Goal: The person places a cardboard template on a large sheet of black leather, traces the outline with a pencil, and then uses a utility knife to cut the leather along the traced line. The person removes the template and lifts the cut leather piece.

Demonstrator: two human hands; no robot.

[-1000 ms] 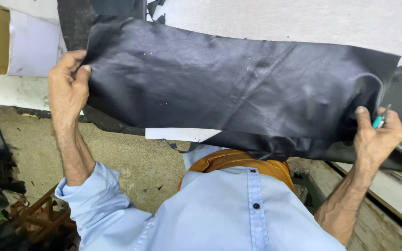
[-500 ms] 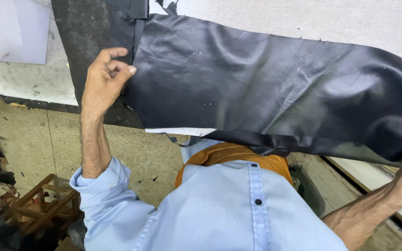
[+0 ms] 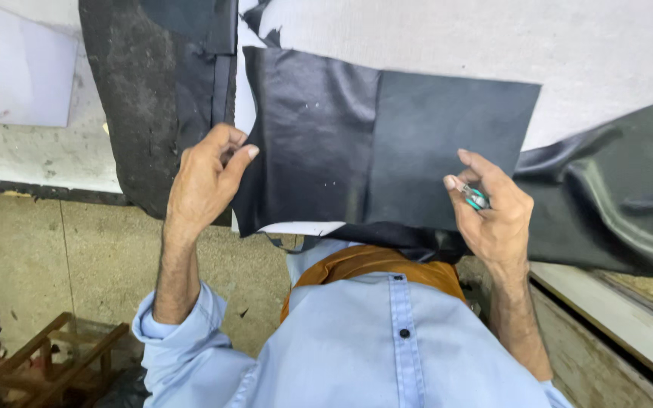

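A sheet of black leather lies folded over on the white table top, glossy on its left half and matte on its right half. My left hand pinches the sheet's left edge between thumb and fingers. My right hand rests against the sheet's lower right corner and grips a small teal-handled tool in its fingers. More black leather trails off to the right, past my right hand.
A rough dark strip of material hangs over the table edge at left. A pale sheet lies at far left. Below are a concrete floor, a wooden frame at lower left and a wooden ledge at right.
The spread, lifted leather has been brought down and folded over itself on the table. Both hands have moved inward toward each other, so the piece now looks narrower.
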